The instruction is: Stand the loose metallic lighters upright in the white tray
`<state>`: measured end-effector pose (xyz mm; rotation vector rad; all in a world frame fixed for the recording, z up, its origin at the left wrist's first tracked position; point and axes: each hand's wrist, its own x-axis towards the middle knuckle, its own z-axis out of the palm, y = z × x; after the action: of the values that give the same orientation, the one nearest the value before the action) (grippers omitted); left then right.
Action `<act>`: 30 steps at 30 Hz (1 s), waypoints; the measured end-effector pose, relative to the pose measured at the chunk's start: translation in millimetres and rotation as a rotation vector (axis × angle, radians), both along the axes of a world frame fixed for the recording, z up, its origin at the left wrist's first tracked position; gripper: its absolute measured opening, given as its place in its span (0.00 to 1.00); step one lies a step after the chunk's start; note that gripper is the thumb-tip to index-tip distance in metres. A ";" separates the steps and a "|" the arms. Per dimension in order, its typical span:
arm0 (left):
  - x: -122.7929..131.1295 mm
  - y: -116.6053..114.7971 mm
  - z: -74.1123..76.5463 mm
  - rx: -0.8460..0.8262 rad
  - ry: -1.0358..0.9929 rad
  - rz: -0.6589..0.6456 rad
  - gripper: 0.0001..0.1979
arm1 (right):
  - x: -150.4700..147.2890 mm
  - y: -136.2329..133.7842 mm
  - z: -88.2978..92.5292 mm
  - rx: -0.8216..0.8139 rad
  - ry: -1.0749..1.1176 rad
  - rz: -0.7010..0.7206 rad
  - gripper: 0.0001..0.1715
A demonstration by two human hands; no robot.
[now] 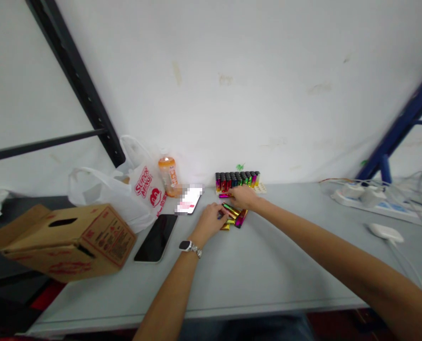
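Note:
My right hand (pixel 244 195) is closed, its fingers pinching a shiny magenta lighter (pixel 225 195) that lies sideways in front of the rack. My left hand (pixel 211 220), with a watch (pixel 185 245) on its wrist, is curled around a dark lighter (pixel 220 214), mostly hidden by the fingers. Between the hands lies a small loose pile of metallic lighters (pixel 241 219), gold, green and magenta. Behind them, several lighters with black tops (pixel 237 180) stand upright in close rows in a pale rack (pixel 262 188), whose right end shows bare slots.
On the left are a cardboard box (pixel 104 237), a white plastic bag (pixel 139 199), an orange drink bottle (pixel 168 175), a dark phone (pixel 156 238) and a lit phone (pixel 191 201). A power strip (pixel 381 201) with cables and a white charger (pixel 386 232) lie right. The wall (pixel 267 94) stands behind.

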<state>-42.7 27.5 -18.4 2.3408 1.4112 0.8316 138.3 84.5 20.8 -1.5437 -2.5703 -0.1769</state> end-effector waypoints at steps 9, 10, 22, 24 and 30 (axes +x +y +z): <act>-1.1 1.1 0.4 0.003 -0.028 0.004 0.08 | -1.7 17.2 8.4 -0.099 0.011 0.027 0.13; -0.6 1.3 1.3 0.011 -0.047 0.009 0.09 | 0.3 15.1 8.1 -0.089 0.063 0.042 0.13; 13.0 -4.5 11.0 0.094 -0.240 0.002 0.11 | 10.0 -62.4 -24.4 -0.574 1.716 -0.019 0.14; 15.5 -5.5 13.3 0.101 -0.252 0.006 0.12 | 13.2 -68.4 -25.2 -0.755 1.811 -0.053 0.19; 42.4 0.3 29.3 0.184 -0.273 -0.048 0.10 | 11.1 -73.6 -27.4 -0.736 1.818 -0.163 0.34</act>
<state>-0.4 27.8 10.9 2.2707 1.2067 1.2597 149.3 10.9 -6.7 -0.9774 -0.9602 1.4866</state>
